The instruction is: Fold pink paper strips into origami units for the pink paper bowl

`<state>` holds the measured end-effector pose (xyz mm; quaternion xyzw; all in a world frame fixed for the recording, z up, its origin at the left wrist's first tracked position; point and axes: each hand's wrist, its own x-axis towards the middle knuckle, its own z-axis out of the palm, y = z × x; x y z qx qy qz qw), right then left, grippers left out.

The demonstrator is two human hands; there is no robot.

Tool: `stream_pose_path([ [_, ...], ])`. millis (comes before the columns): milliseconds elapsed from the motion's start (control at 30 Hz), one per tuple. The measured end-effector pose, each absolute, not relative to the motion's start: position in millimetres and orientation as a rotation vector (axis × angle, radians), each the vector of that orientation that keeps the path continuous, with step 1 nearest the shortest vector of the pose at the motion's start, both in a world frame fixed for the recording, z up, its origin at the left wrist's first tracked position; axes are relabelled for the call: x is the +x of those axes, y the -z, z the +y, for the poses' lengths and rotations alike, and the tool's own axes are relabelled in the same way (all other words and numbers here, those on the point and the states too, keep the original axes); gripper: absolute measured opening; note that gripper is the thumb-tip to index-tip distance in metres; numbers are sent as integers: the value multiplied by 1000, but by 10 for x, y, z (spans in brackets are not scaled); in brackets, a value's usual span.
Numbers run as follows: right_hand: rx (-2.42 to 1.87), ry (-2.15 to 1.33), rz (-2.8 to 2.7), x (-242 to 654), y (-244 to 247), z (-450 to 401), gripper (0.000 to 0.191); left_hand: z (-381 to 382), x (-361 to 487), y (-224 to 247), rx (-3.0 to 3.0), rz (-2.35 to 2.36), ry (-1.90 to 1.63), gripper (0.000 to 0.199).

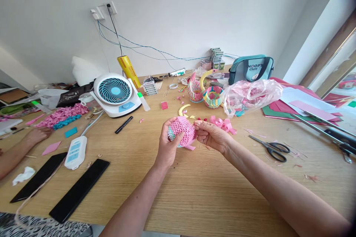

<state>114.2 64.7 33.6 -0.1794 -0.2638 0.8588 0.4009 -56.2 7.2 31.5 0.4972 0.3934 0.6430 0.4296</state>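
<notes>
In the middle of the head view, my left hand (pixel 168 142) grips a rounded 3D origami body (pixel 184 129) built from folded paper pieces, mostly pink with pale blue and white at its left side. My right hand (pixel 213 133) is at the body's right edge, thumb and fingertips pinched together; whatever they hold is too small to make out. A pink paper flap juts from the bottom of the body. Just behind lie a curved yellow paper neck (pixel 182 110) and, to the right, a pile of pink paper strips (pixel 224 124).
Finished paper swans (pixel 213 97) stand behind, beside a crumpled plastic bag (pixel 250 96). Scissors (pixel 274 148) lie to the right, near a paper cutter (pixel 330 133). On the left are a fan (pixel 116 96), a power strip (pixel 75 152) and another person's hand (pixel 39 135) by pink folded pieces (pixel 62 114).
</notes>
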Motion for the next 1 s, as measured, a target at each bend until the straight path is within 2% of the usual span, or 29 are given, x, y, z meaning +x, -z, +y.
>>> stream_pose_path([
  [700,-499,-2122,-779,1164,-369,625,25,79,-635,-322,1570,1157,-1618,56],
  [1000,-540,-2131,-822,1204,-463,605,26,74,-621,-335,1468,1058,-1585,51],
])
